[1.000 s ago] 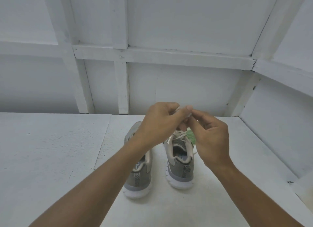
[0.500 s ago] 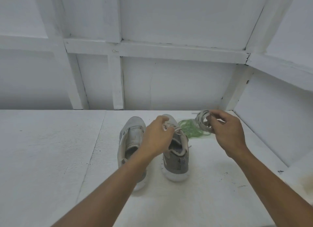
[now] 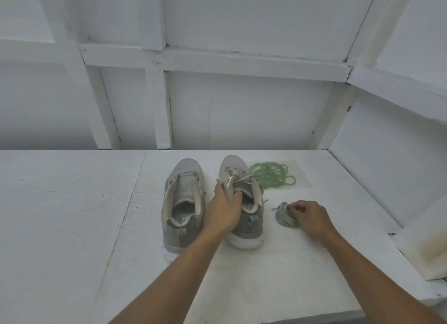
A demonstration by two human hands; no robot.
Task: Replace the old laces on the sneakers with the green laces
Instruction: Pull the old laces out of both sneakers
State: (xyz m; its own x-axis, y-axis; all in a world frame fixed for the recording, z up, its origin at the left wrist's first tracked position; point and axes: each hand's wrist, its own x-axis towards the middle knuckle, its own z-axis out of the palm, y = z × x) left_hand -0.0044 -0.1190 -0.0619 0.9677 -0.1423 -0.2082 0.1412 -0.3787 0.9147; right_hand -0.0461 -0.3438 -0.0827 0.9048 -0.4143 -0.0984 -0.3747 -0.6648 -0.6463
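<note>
Two grey sneakers stand side by side on the white table (image 3: 72, 215), toes pointing away from me. The left sneaker (image 3: 182, 202) has no lace. The right sneaker (image 3: 244, 202) still carries its beige lace over the tongue. My left hand (image 3: 223, 210) grips the right sneaker at its collar, fingers inside the opening. My right hand (image 3: 310, 218) rests on the table with its fingertips on a coiled old beige lace (image 3: 285, 217), just right of the right sneaker. A loose pile of green laces (image 3: 272, 175) lies behind, near the right sneaker's toe.
White panelled walls close off the back and the right side of the table. A raised, stained white ledge (image 3: 425, 248) juts in at the right front. A seam runs down the tabletop left of the sneakers.
My right hand has carried the coiled old lace down from mid-air onto the table beside the right sneaker. My left hand has dropped onto the right sneaker's collar.
</note>
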